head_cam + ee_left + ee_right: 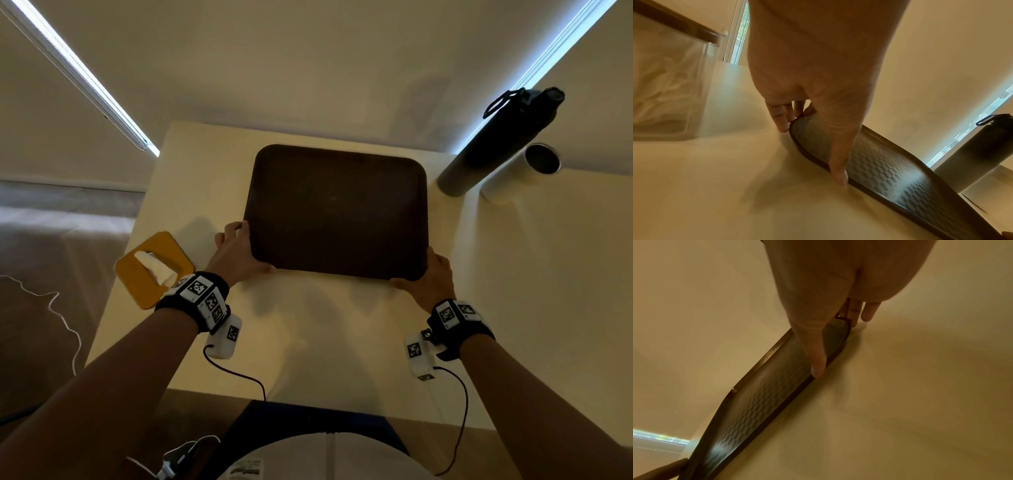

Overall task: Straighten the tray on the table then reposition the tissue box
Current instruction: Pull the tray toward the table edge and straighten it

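A dark brown rectangular tray (339, 212) lies flat on the cream table (325, 342), roughly square to its edges. My left hand (255, 248) holds its near left corner, with the thumb along the near rim and the fingers (781, 120) down the left side. At the near right corner my right hand (419, 270) does the same, its thumb (816, 363) on the near rim. The wrist views show the tray (890, 165) (756, 405) edge-on with a patterned floor. The tissue box (150, 270), clear-walled (668, 81) with a yellow lid, stands at the table's left edge, just left of my left wrist.
A tall dark bottle (493, 144) and a white cup (527, 171) stand at the table's far right corner, close to the tray's far right corner. The wall runs right behind the table. A white cord (65, 318) lies on the floor to the left.
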`<state>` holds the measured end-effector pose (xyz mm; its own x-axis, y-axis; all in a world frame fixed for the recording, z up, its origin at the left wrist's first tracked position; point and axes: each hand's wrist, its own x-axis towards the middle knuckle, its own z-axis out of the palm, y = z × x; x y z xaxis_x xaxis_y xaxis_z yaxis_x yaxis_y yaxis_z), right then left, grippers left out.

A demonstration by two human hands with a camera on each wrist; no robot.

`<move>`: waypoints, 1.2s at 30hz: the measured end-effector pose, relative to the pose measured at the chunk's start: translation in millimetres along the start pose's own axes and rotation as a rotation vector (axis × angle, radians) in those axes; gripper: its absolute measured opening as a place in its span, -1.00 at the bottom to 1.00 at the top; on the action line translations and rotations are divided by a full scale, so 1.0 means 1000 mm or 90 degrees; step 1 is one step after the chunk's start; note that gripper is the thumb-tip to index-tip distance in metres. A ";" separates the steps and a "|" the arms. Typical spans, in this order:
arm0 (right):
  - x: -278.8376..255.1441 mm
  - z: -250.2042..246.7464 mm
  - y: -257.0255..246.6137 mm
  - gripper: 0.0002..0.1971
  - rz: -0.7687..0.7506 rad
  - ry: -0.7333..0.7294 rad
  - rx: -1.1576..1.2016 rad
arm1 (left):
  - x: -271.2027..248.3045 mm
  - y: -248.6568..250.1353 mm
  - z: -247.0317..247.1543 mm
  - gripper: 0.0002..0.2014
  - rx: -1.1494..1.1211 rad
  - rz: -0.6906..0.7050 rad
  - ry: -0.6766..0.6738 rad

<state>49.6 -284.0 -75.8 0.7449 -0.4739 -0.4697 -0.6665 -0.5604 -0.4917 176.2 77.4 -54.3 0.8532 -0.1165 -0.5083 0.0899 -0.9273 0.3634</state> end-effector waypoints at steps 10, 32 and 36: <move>0.007 0.003 -0.008 0.05 0.012 0.013 0.009 | 0.013 0.001 -0.009 0.19 -0.007 0.014 0.001; -0.016 0.000 -0.030 0.00 -0.008 0.076 -0.046 | -0.027 -0.005 -0.010 -0.11 0.030 0.181 0.078; -0.043 0.016 -0.076 -0.15 -0.145 0.062 -0.036 | -0.064 -0.037 -0.021 -0.28 0.008 0.280 0.148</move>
<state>67.4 -210.5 -30.1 0.8768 -0.3931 -0.2770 -0.4806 -0.6960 -0.5335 129.0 126.4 -18.1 0.9008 -0.4169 -0.1214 -0.3094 -0.8125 0.4941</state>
